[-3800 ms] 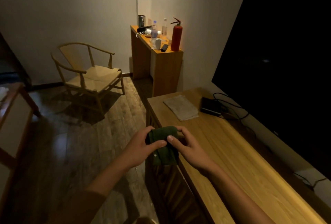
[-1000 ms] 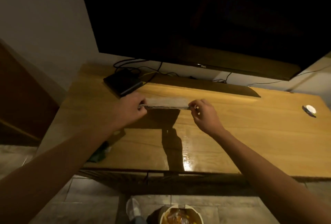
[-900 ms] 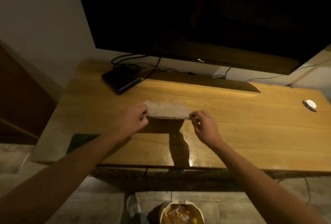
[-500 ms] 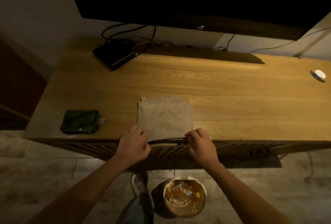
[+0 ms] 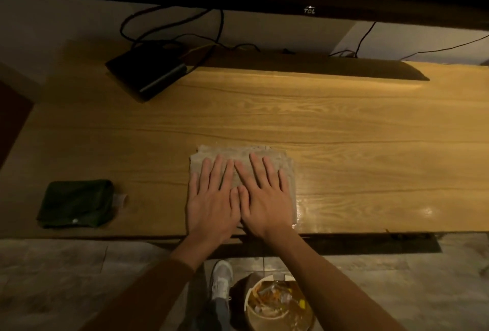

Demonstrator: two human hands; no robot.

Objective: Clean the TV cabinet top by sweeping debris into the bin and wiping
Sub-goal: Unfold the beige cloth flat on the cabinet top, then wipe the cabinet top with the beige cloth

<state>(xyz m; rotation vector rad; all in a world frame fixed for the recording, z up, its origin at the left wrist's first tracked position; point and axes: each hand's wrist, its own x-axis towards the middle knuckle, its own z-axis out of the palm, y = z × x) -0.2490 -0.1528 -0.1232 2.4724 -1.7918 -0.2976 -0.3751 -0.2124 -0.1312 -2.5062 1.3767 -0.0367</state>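
the grey cloth point(image 5: 242, 154) lies flat on the cabinet top point(image 5: 344, 124), its near edge at the front lip, and you have both palms on it; your left hand point(image 5: 213, 198) and right hand point(image 5: 264, 195) sit side by side, fingers straight and slightly spread, pressing down, gripping nothing; only a strip of cloth shows past your fingertips; with no grip, a hard push could let the cloth bunch or slide out from under your palms; the wet sheen just right of your right hand suggests slick wood; pull back too far and the cloth may drop off the lip toward the bin point(image 5: 280, 304) below your wrists; sweeping far left of your left hand would hit the green cloth point(image 5: 76, 203); beyond your fingertips, the black box point(image 5: 148, 71) and its cables point(image 5: 169, 23) could snag.
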